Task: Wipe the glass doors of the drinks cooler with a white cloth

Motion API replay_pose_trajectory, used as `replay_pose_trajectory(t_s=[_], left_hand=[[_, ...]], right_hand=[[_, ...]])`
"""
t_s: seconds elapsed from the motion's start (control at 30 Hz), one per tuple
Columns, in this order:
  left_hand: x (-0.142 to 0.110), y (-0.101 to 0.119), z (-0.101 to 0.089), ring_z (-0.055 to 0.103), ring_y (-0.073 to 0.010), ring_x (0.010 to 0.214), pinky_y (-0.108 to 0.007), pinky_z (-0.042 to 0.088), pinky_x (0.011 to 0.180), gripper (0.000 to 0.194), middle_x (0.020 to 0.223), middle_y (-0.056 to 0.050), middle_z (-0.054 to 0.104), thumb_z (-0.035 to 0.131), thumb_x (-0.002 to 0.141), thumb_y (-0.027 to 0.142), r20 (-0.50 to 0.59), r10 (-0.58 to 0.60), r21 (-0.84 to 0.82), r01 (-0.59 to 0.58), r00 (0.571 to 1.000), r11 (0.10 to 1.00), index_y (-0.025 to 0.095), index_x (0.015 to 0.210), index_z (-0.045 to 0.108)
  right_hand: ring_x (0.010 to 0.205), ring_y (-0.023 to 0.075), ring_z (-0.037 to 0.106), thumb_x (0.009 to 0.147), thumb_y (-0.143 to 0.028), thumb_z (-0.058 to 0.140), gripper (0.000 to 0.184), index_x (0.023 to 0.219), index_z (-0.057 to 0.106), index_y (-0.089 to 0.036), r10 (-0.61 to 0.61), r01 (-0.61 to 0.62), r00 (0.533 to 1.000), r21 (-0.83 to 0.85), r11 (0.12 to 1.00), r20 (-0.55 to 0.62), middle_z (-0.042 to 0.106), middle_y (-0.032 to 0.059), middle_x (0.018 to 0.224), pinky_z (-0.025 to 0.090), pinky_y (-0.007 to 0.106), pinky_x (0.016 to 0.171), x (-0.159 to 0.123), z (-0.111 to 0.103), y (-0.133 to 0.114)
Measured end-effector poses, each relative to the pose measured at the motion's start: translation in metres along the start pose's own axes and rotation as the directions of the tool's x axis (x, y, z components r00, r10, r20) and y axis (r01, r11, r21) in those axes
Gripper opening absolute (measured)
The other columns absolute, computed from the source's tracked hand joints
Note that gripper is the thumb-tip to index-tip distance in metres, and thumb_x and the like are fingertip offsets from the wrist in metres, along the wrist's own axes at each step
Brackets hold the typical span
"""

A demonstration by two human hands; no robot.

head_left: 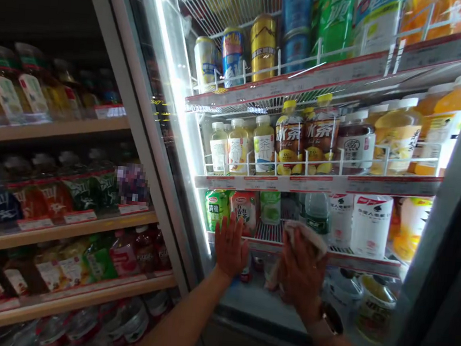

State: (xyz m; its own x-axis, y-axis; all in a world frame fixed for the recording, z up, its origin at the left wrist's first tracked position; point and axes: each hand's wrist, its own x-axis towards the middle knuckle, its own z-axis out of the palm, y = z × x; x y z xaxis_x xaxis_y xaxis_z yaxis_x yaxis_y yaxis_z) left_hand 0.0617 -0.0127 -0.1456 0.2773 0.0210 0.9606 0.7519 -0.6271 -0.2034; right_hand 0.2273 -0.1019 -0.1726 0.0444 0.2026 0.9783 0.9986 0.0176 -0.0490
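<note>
In the lower middle of the head view, my left hand [230,248] is open, its fingers stretched upward and the palm turned toward the lit drinks fridge. It seems to lie flat on the glass front, over the edge of a lower shelf [264,246]. Just behind its fingertips stand a green drink bottle [216,208] and a red one [243,209]. To the right, my right hand [302,276] presses a pale, crumpled cloth [309,238] in front of the same shelf. Part of the cloth hangs below the fingers. A dark watch [331,317] sits on that wrist.
Higher wire shelves hold cans [263,49], iced tea bottles [289,138] and juice bottles [399,131]. Large tubs [377,307] stand at the bottom right. A metal door frame [137,127] rises at left, beside wooden shelves [56,135] of bottles. A dark upright [441,256] borders the right.
</note>
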Motion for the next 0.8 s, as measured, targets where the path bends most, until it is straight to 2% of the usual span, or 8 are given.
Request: replay_pose_trajectory(t_s=[0.13, 0.23, 0.3, 0.37, 0.47, 0.57, 0.67, 0.8], left_hand=[[0.000, -0.001, 0.000, 0.015, -0.0278, 0.151, -0.049, 0.020, 0.122, 0.061, 0.161, -0.013, 0.024, 0.037, 0.098, 0.028, -0.001, 0.004, 0.010, -0.004, 1.000, 1.000, 0.014, 0.155, 0.020], [0.000, -0.002, 0.000, 0.016, -0.0274, 0.151, -0.049, 0.021, 0.121, 0.061, 0.160, -0.014, 0.027, 0.038, 0.098, 0.028, -0.005, 0.005, 0.020, -0.005, 1.000, 1.000, 0.014, 0.155, 0.021], [0.000, -0.002, 0.000, 0.016, -0.0277, 0.151, -0.049, 0.021, 0.121, 0.061, 0.160, -0.014, 0.026, 0.038, 0.098, 0.028, -0.004, 0.009, 0.024, -0.009, 1.000, 1.000, 0.014, 0.155, 0.021], [0.000, -0.002, 0.000, 0.016, -0.0279, 0.151, -0.049, 0.022, 0.121, 0.060, 0.161, -0.013, 0.024, 0.037, 0.098, 0.026, -0.002, 0.011, 0.029, -0.011, 1.000, 1.000, 0.013, 0.154, 0.021], [0.000, -0.001, 0.000, 0.017, -0.0280, 0.150, -0.049, 0.022, 0.121, 0.061, 0.161, -0.012, 0.023, 0.036, 0.097, 0.024, -0.007, 0.011, 0.035, -0.011, 1.000, 0.999, 0.014, 0.155, 0.021], [-0.001, -0.001, 0.001, 0.017, -0.0277, 0.150, -0.048, 0.022, 0.121, 0.062, 0.161, -0.011, 0.024, 0.037, 0.096, 0.023, -0.010, 0.003, 0.036, -0.003, 1.000, 0.999, 0.015, 0.155, 0.020], [-0.001, 0.000, 0.001, 0.016, -0.0276, 0.151, -0.050, 0.023, 0.121, 0.063, 0.160, -0.012, 0.026, 0.038, 0.095, 0.023, -0.001, -0.003, 0.031, 0.003, 1.000, 1.000, 0.014, 0.155, 0.020], [0.000, 0.001, 0.000, 0.015, -0.0278, 0.151, -0.048, 0.020, 0.122, 0.061, 0.161, -0.012, 0.022, 0.037, 0.096, 0.022, -0.002, 0.004, 0.031, -0.004, 1.000, 0.999, 0.013, 0.155, 0.021]], right_hand=[[0.116, 0.0176, 0.059, 0.097, -0.017, 0.041, 0.051, 0.147, 0.044, -0.028, -0.197, 0.188, 0.976, 0.097, 0.977, 0.090, 0.062, 0.0039, 0.137, 0.003, 0.040, 0.123, -0.026, 0.012, -0.023], [0.116, 0.0153, 0.059, 0.097, -0.015, 0.040, 0.050, 0.143, 0.049, -0.030, -0.250, 0.235, 0.962, 0.129, 0.963, 0.112, 0.062, 0.0015, 0.137, 0.003, 0.037, 0.123, -0.027, 0.013, -0.025], [0.117, 0.0152, 0.059, 0.097, -0.016, 0.040, 0.051, 0.147, 0.044, -0.029, -0.255, 0.239, 0.961, 0.132, 0.962, 0.112, 0.062, 0.0017, 0.137, 0.002, 0.037, 0.123, -0.018, 0.008, -0.019], [0.119, 0.0169, 0.058, 0.098, -0.018, 0.040, 0.054, 0.151, 0.036, -0.028, -0.206, 0.196, 0.974, 0.111, 0.974, 0.094, 0.061, 0.0034, 0.138, 0.003, 0.041, 0.123, -0.005, 0.001, -0.008], [0.130, 0.0249, 0.051, 0.099, -0.024, 0.042, 0.058, 0.154, 0.027, -0.029, -0.013, 0.013, 1.000, 0.046, 0.999, -0.001, 0.050, 0.0076, 0.149, 0.005, 0.053, 0.122, 0.017, -0.012, 0.018], [0.141, 0.0340, 0.039, 0.097, -0.027, 0.046, 0.061, 0.154, 0.027, -0.031, 0.155, -0.156, 0.982, -0.002, 0.988, -0.112, 0.034, 0.0087, 0.158, 0.007, 0.064, 0.118, 0.033, -0.022, 0.040], [0.142, 0.0372, 0.036, 0.096, -0.026, 0.047, 0.063, 0.155, 0.025, -0.030, 0.178, -0.183, 0.974, -0.023, 0.983, -0.137, 0.030, 0.0097, 0.160, 0.009, 0.068, 0.116, 0.036, -0.022, 0.042], [0.137, 0.0339, 0.044, 0.096, -0.027, 0.046, 0.064, 0.156, 0.022, -0.026, 0.098, -0.098, 0.994, -0.013, 0.995, -0.053, 0.039, 0.0113, 0.155, 0.008, 0.063, 0.119, 0.021, -0.009, 0.016]])
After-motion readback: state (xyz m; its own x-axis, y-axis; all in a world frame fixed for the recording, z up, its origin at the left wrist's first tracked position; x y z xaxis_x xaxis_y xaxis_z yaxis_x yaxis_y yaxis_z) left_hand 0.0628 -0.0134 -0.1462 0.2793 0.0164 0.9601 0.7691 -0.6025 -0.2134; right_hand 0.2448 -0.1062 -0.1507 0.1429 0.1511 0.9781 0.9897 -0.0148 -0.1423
